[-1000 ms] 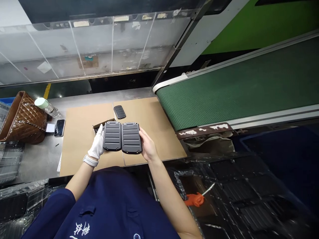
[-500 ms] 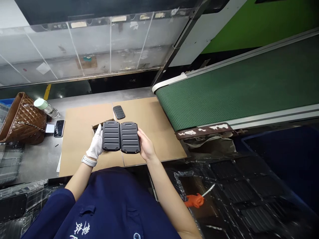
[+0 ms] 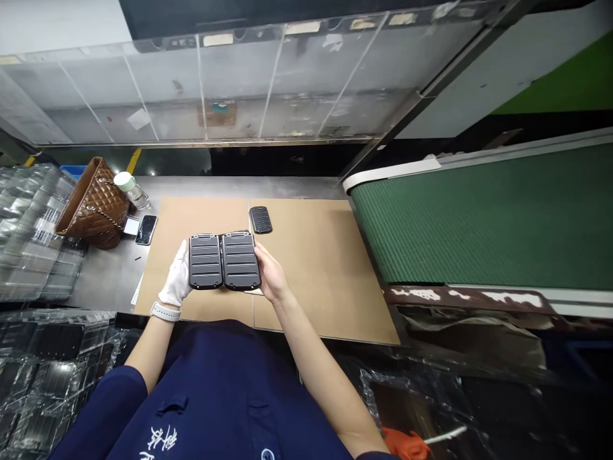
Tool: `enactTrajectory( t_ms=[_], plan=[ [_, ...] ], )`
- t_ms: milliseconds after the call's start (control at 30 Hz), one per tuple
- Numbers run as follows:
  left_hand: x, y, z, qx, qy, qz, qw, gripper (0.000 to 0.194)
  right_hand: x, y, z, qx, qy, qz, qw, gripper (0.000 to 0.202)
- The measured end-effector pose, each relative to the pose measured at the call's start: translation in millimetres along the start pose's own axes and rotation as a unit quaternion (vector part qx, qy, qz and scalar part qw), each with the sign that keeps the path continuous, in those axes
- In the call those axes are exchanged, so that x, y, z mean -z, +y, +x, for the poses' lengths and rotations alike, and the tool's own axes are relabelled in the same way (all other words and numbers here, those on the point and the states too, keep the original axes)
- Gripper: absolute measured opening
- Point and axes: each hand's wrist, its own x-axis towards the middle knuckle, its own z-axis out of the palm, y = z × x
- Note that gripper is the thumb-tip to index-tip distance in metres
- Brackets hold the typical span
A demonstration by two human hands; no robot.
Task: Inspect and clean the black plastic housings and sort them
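Note:
Two black ribbed plates with rounded corners are held side by side over the cardboard sheet (image 3: 325, 275). My left hand (image 3: 176, 276), in a white glove, grips the outer edge of the left black ribbed plate (image 3: 205, 262). The bare fingers of my right hand (image 3: 271, 273) close on the outer edge of the right black ribbed plate (image 3: 241, 262). Their inner edges lie close together, and the undersides are hidden. Just beyond them, a smaller-looking black ribbed plate (image 3: 261, 220) lies on the cardboard.
A green conveyor belt (image 3: 488, 217) runs off to the right. At the left are a brown quilted bag (image 3: 100, 204), a bottle (image 3: 136, 191) and a phone (image 3: 146, 230). Stacked clear plastic trays (image 3: 33, 223) stand far left. An orange-handled tool (image 3: 405, 444) lies at lower right.
The view has turned to the left, so the conveyor and table appear farther right and more of the tray stack shows. Both hands still hold the two plates, now slightly more separated at the top.

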Motion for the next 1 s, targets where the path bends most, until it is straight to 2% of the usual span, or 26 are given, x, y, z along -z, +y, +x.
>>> enactTrajectory(
  t_ms=[67, 167, 333, 467, 833, 1000],
  plan=[
    [3.2, -2, -1, -0.015, 0.021, -0.014, 1.0, 0.05, -12, 2, 2, -0.005, -0.021, -0.001, 1.0, 0.034],
    [4.1, -13, 1, -0.009, 0.015, -0.034, 0.999, 0.047, -29, 7, 3, -0.021, -0.057, -0.009, 0.998, 0.035],
    [4.3, -34, 7, 0.022, 0.027, -0.024, 0.999, 0.04, -46, 14, 3, -0.057, -0.068, -0.005, 0.996, 0.036],
    [4.3, -35, 7, 0.009, 0.024, -0.026, 0.999, 0.036, -48, 14, 1, -0.066, -0.074, 0.004, 0.995, 0.034],
    [-1.0, -29, -5, -0.009, 0.024, 0.012, 1.0, 0.025, -46, 19, -9, -0.057, -0.039, 0.011, 0.998, 0.033],
    [2.3, -30, -7, -0.008, 0.022, 0.012, 1.0, 0.024, -46, 19, -17, -0.054, -0.05, 0.029, 0.997, 0.036]
  ],
)
